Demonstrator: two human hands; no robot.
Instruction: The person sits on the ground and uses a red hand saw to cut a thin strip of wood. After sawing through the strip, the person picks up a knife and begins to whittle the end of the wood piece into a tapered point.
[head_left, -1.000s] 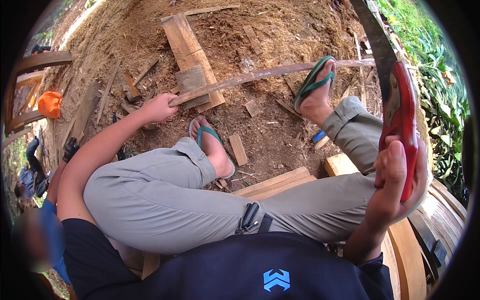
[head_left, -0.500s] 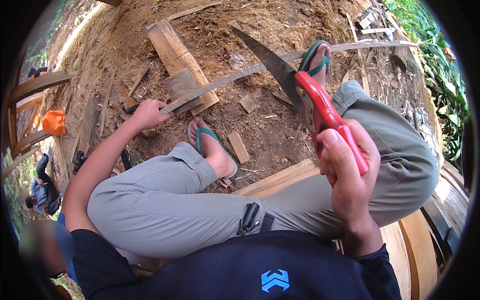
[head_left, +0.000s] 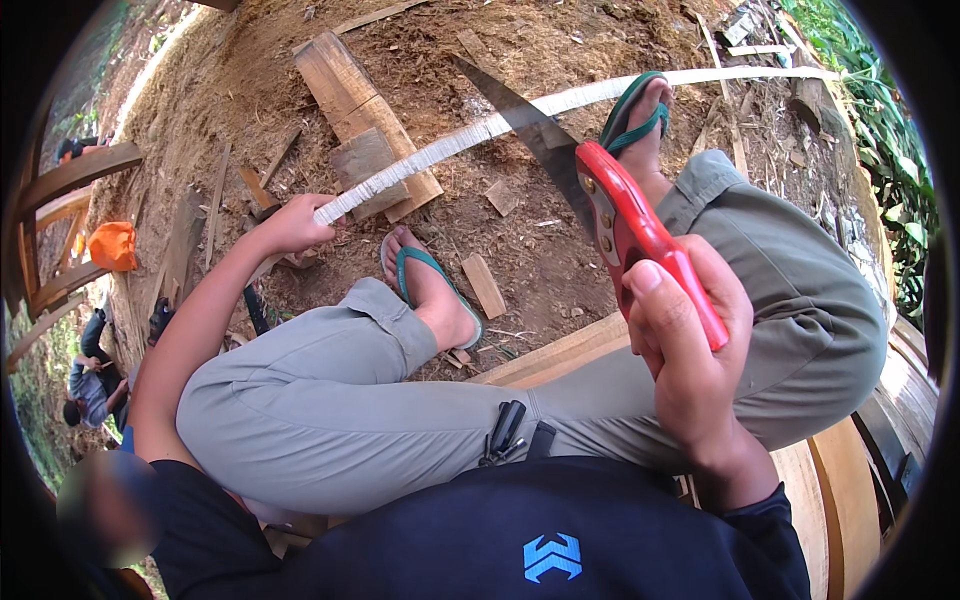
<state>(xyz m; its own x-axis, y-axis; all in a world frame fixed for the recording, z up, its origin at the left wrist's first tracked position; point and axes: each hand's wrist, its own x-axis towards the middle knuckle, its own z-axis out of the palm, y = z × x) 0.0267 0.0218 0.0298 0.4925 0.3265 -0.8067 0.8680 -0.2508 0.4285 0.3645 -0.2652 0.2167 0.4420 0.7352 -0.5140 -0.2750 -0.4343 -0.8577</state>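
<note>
My left hand (head_left: 296, 224) is closed around the near end of a long, thin wooden strip (head_left: 440, 148). The strip runs up to the far right, its pale, ridged face showing. In my right hand (head_left: 692, 345) is a handsaw (head_left: 645, 225) with a red handle, my fingers wrapped round the grip. Its dark, tapering blade points to the far left and crosses over the strip in the picture; whether they touch I cannot tell. My right foot (head_left: 645, 125), in a green sandal, is beside the strip. Below the strip's left part lie a thick plank (head_left: 345, 85) and a small wood block (head_left: 368, 165).
Sawdust and offcuts (head_left: 484, 286) litter the ground. A board (head_left: 560, 350) lies beneath my legs, and more boards (head_left: 845, 490) are at the right. A wooden frame (head_left: 75, 175) and an orange bag (head_left: 112, 246) are at the left. Another person (head_left: 95, 380) sits at the far left.
The strip has turned over from its darker side to a paler, ridged face and shifted slightly. The saw has moved a little to the left. My left hand keeps its hold.
</note>
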